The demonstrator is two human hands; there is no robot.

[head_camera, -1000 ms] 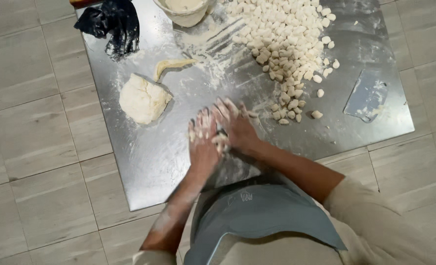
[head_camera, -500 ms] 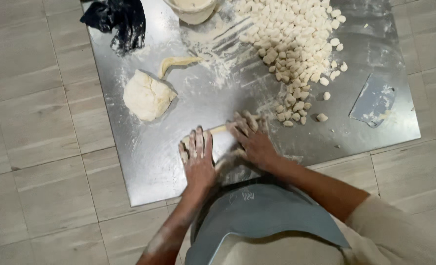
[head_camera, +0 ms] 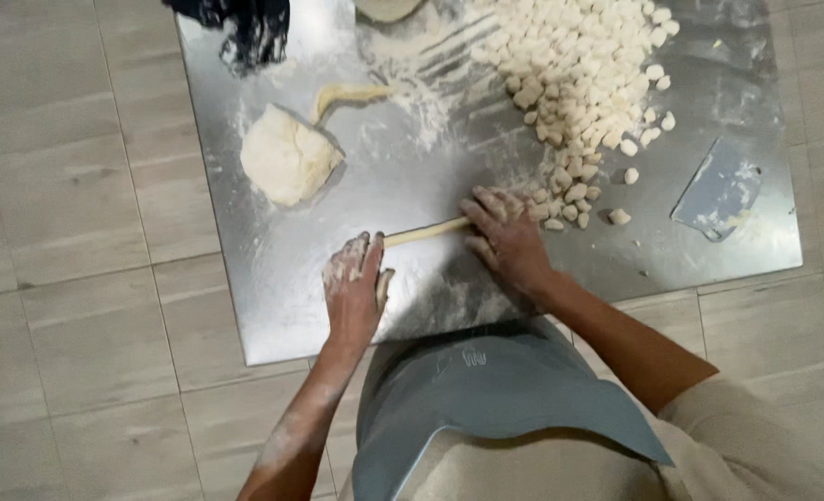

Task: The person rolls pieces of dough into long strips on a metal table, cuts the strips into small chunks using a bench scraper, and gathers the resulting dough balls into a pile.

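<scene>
We see a silvery grey metal sheet [head_camera: 273,315] dusted white with flour on pale beige floor tiles [head_camera: 69,213]. On the sheet lie a cream dough rope [head_camera: 426,231], a cream dough lump [head_camera: 287,156], off-white dough pieces [head_camera: 579,74], a black bag [head_camera: 245,23] and a grey scraper [head_camera: 718,190].

a steel sheet [head_camera: 273,315] lies on a tiled floor [head_camera: 69,204]. at the frame's centre, the floury left hand [head_camera: 354,289] and right hand [head_camera: 508,238] press flat on the ends of a thin dough rope [head_camera: 426,232]. a dough lump [head_camera: 287,155] sits upper left, cut dough pieces [head_camera: 579,83] upper right, a scraper [head_camera: 720,190] at right.
</scene>
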